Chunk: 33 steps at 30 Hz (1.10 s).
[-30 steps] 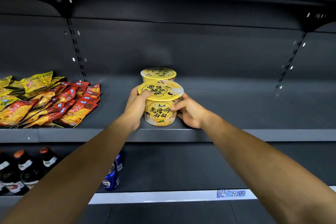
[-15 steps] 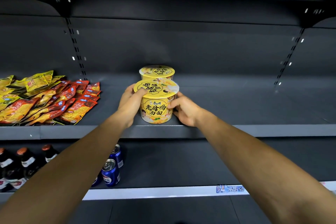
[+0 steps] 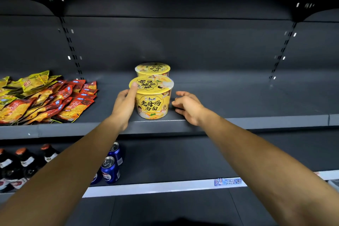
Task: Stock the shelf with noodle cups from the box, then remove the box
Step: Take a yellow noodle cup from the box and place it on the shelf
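- front yellow paper noodle cup: upright near front edge of dark grey metal shelf, black Chinese lettering on side, yellow foil lid sealed, noodle picture along base
- rear yellow noodle cup: same design, upright, directly behind the front one, mostly hidden by it; whether they touch unclear
- box: not in view

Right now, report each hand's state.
Left hand: open, thumb resting on the front noodle cup, not gripping.
Right hand: open, beside the cup, holding nothing.
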### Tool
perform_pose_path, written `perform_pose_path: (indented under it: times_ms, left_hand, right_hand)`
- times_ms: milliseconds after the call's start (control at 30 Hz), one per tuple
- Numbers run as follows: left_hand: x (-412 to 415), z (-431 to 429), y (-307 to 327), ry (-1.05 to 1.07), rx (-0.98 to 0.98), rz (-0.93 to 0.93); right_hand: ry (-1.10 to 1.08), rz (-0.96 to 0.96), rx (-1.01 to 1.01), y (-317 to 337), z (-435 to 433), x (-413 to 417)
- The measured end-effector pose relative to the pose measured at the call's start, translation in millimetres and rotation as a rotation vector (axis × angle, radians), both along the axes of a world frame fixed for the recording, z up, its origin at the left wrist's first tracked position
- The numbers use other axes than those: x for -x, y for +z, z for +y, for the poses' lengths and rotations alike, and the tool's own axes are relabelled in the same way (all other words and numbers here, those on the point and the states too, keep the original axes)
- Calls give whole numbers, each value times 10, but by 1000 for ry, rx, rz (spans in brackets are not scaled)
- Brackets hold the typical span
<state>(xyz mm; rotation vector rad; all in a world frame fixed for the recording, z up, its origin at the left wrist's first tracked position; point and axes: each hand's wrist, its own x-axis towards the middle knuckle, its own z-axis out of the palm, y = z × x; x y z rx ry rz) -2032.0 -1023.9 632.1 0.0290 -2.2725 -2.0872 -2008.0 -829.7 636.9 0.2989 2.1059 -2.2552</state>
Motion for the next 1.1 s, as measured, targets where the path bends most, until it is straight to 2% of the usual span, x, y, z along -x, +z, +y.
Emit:
perform_pose_path:
  times_ms: [100,333,533,700,1100]
  left_hand:
    - [-39,46,0,19,2,-1]
    - [-89,127,-8,38,-72,-23]
    - [-175,127,12,0,-50,-34]
    - [-220,99,87,164,73,55]
    - [96,213,312,202,130,109]
  right_hand:
    - [-1,10,-3,-9,77,-93]
    - [172,33,-100,50,10,-280]
    - [129,49,-111,42,-63,-359]
    - [72,60,-231,27,38,-391]
    - [54,86,-223,92,123,-284]
